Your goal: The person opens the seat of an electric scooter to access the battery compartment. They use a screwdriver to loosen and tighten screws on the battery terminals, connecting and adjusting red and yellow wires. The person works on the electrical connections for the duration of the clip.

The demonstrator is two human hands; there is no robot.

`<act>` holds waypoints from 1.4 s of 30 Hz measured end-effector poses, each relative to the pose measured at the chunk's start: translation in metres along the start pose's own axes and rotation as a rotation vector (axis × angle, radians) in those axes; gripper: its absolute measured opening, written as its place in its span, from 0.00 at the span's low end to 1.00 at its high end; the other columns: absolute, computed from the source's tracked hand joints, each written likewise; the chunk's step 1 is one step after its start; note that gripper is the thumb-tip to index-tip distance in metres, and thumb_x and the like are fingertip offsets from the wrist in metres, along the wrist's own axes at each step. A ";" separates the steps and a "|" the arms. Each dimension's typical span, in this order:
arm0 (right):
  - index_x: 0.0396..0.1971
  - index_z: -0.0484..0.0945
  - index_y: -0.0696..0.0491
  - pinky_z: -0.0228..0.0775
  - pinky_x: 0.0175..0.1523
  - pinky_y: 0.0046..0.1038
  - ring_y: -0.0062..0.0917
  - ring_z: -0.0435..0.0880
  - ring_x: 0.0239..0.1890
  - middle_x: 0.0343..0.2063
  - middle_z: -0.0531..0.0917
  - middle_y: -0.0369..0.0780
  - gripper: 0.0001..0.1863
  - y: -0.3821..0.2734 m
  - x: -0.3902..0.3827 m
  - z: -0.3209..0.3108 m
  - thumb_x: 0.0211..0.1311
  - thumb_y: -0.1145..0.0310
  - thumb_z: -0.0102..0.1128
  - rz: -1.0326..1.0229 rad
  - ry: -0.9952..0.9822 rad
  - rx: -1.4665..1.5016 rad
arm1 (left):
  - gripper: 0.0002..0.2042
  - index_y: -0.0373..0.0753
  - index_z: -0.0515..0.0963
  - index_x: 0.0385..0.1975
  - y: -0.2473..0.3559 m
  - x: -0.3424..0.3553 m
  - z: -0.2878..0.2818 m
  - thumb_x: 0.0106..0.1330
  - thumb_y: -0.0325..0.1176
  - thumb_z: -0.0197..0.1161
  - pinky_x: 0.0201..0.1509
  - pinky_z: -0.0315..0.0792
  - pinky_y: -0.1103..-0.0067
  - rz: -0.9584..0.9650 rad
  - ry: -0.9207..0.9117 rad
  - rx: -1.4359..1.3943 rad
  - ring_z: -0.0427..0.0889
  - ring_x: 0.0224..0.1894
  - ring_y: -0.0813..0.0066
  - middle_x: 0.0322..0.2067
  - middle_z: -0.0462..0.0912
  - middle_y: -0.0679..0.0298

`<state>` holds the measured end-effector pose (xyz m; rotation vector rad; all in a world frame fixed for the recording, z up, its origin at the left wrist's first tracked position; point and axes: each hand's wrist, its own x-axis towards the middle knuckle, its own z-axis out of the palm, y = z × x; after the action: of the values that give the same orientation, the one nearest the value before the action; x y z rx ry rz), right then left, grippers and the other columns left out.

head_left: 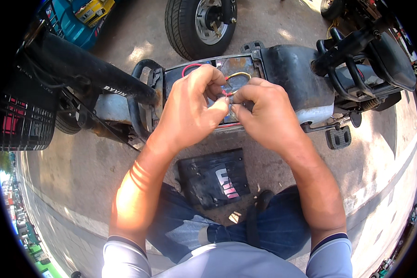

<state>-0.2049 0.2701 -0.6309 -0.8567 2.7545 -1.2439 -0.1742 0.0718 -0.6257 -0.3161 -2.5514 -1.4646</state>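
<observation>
sunlit concrete lay under the grey scooter's open battery bay. above that bay, your left hand and right hand each pinched thin red and yellow wires; light, limp, probably best gripped near the ends.

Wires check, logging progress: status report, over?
Left hand and right hand both pinching wires. Over open scooter compartment. Nothing blocking.

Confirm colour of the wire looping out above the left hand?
Red wire, arcing over the left hand; seen in the head view.
</observation>
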 end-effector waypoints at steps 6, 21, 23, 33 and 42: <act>0.33 0.88 0.59 0.80 0.51 0.48 0.49 0.88 0.43 0.36 0.87 0.49 0.05 -0.005 0.000 0.004 0.61 0.73 0.69 -0.049 -0.039 -0.111 | 0.09 0.28 0.78 0.39 -0.003 0.000 -0.002 0.59 0.23 0.63 0.42 0.74 0.82 -0.234 -0.015 -0.100 0.77 0.36 0.84 0.32 0.80 0.69; 0.36 0.86 0.60 0.81 0.49 0.42 0.46 0.90 0.41 0.36 0.88 0.51 0.09 0.002 0.002 -0.014 0.56 0.76 0.75 0.052 -0.037 0.105 | 0.10 0.31 0.78 0.47 -0.012 -0.001 -0.007 0.72 0.24 0.71 0.45 0.82 0.79 -0.257 0.002 -0.510 0.85 0.38 0.80 0.39 0.86 0.63; 0.37 0.85 0.61 0.80 0.48 0.40 0.43 0.90 0.39 0.35 0.88 0.50 0.10 0.000 0.005 -0.021 0.56 0.76 0.76 0.052 -0.049 0.148 | 0.09 0.31 0.77 0.46 -0.013 -0.002 -0.006 0.72 0.21 0.69 0.47 0.82 0.78 -0.173 0.007 -0.494 0.85 0.41 0.80 0.39 0.86 0.64; 0.35 0.85 0.61 0.81 0.45 0.37 0.37 0.89 0.35 0.31 0.88 0.48 0.12 -0.015 0.006 -0.030 0.55 0.75 0.80 0.172 -0.136 0.170 | 0.08 0.34 0.75 0.46 -0.024 -0.001 -0.006 0.73 0.19 0.66 0.53 0.84 0.76 -0.079 -0.032 -0.691 0.85 0.46 0.78 0.43 0.85 0.62; 0.39 0.88 0.61 0.80 0.46 0.35 0.34 0.89 0.35 0.31 0.89 0.46 0.10 0.008 0.003 -0.025 0.58 0.77 0.74 -0.059 -0.010 0.196 | 0.08 0.34 0.75 0.45 -0.030 0.003 -0.002 0.74 0.21 0.67 0.52 0.85 0.76 -0.077 -0.048 -0.742 0.86 0.46 0.77 0.44 0.85 0.61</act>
<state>-0.2170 0.2904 -0.6186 -0.9283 2.5613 -1.4843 -0.1849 0.0556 -0.6483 -0.3483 -1.9601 -2.4106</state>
